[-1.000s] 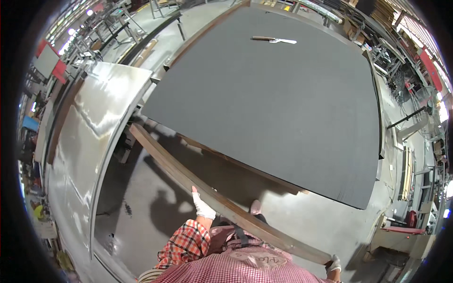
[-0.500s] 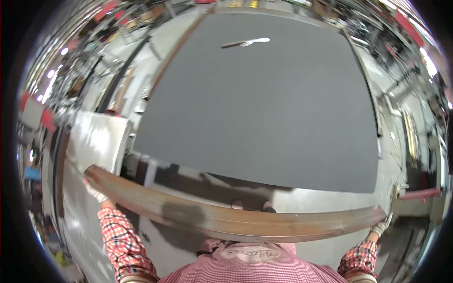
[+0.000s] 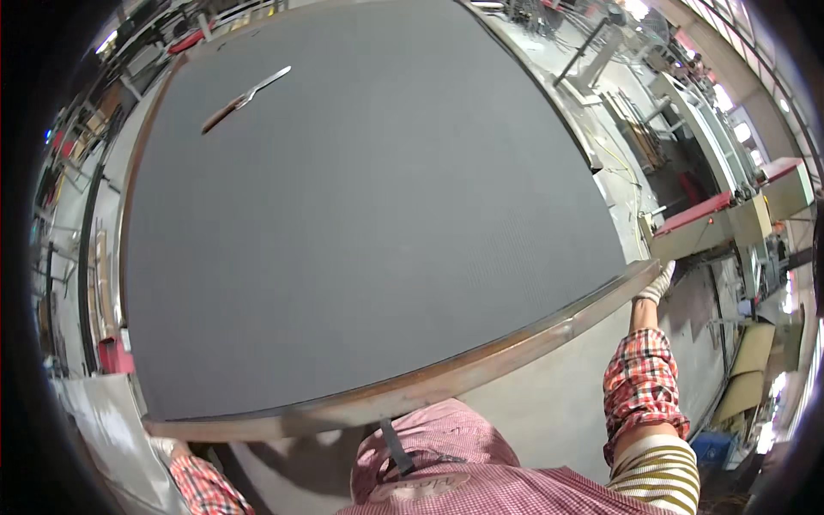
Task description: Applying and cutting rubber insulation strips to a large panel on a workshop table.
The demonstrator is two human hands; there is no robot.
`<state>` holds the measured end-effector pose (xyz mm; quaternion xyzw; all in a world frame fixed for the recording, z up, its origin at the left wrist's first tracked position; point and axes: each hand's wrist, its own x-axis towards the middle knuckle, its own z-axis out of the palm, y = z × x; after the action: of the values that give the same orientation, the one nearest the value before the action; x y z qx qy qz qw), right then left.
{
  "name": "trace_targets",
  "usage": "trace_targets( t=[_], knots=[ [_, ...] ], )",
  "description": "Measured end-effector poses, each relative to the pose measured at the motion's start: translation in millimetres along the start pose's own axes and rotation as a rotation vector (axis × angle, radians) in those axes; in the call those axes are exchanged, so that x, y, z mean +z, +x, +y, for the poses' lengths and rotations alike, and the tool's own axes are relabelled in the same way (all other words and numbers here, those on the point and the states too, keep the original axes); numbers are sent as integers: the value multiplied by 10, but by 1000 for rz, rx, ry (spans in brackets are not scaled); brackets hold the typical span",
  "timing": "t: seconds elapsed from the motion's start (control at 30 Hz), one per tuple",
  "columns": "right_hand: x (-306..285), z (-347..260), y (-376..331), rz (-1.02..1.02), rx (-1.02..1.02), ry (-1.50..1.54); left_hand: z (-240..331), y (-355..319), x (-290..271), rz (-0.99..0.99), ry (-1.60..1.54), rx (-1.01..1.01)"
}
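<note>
We hold the long brown bar (image 3: 421,391) along the grey sheet's (image 3: 369,206) near edge, left hand (image 3: 165,446) and right hand (image 3: 657,285) well apart, each closed on its own end, and judge it stiff, fairly heavy, best gripped at both ends.

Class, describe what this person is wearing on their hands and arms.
The left hand and right hand wear whitish gloves. Red, black and white plaid sleeves cover the forearms; beyond the right one, white-and-olive striped fabric shows.
</note>
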<state>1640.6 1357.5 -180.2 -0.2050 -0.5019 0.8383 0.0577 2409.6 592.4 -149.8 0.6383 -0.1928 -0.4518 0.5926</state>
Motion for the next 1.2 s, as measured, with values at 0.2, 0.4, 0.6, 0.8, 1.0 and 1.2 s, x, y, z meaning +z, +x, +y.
trace_targets(
  t=[0.2, 0.4, 0.6, 0.8, 1.0, 1.2],
  knots=[
    [118, 84, -496, 249, -168, -5, -57, 99, 315, -18, 59, 50],
    [821, 105, -85, 53, -175, -94, -79, 99, 747, -44, 117, 78],
    [689, 181, -123, 88, -132, -28, -67, 70, 1054, -52, 123, 88],
    [1196, 212, 430, 99, -221, -185, 10, 184, 1275, -67, 152, 122],
    [1473, 184, 532, 117, -133, -33, 22, 283, 1460, -55, 135, 117],
    [1857, 287, 861, 79, -157, -175, 52, 397, 1657, -51, 150, 121]
  ],
)
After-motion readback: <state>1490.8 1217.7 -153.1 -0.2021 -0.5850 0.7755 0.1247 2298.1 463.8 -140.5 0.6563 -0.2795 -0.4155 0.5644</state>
